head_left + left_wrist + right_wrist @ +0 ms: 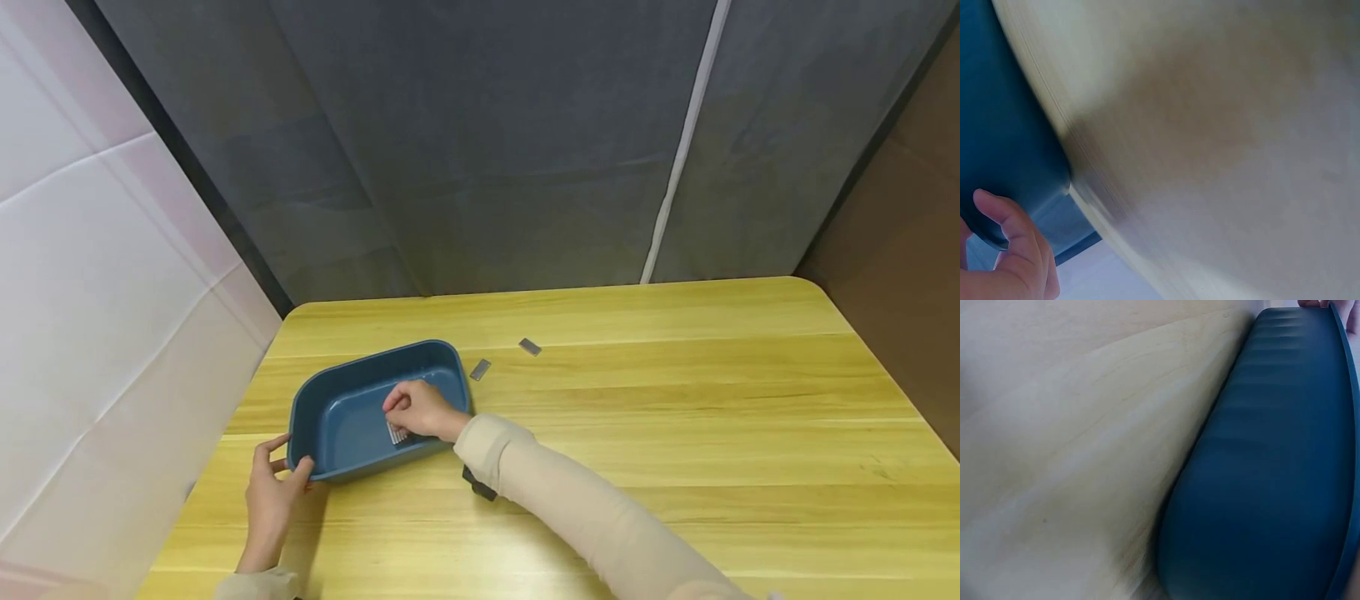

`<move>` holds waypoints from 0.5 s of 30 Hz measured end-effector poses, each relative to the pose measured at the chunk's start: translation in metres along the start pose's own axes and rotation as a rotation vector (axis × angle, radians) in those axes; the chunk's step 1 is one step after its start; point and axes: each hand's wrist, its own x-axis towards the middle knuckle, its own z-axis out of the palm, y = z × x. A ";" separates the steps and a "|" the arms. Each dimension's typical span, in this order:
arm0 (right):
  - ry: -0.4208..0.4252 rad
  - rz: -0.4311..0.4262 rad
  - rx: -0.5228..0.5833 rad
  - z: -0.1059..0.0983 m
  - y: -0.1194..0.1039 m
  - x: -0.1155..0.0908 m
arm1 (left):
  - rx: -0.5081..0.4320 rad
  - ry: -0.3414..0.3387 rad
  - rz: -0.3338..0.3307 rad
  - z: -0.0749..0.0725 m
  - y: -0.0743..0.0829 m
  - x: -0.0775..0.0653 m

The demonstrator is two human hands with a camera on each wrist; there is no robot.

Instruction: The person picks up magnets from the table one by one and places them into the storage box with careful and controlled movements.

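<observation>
A deep blue plastic basin (352,421) with rounded corners stands on the left part of the table in the head view. My left hand (272,492) grips its near left corner, thumb at the rim; the left wrist view shows that hand (1016,256) at the corner too. Inside the basin, by the near wall, my right hand (423,410) has its fingers curled and pinches a small silvery-white striped piece (397,433). The fingers partly cover that piece, so its exact kind is unclear. From the right wrist only the basin's outer wall (1254,475) shows, with left fingertips (1313,303) at the far end.
Two small flat grey rectangular pieces lie on the table beyond the basin's right end, one nearer piece (480,370) and one farther piece (530,347). The wood-grain table (675,400) meets a grey curtain (487,167) behind and a white sheet (112,292) at left.
</observation>
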 end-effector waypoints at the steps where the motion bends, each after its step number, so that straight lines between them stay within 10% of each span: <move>1: -0.003 0.000 0.003 -0.001 -0.001 -0.001 | -0.002 0.006 0.004 0.001 -0.004 0.002; 15: -0.004 -0.050 0.031 -0.013 -0.010 -0.009 | 0.033 0.047 0.013 0.001 -0.026 0.014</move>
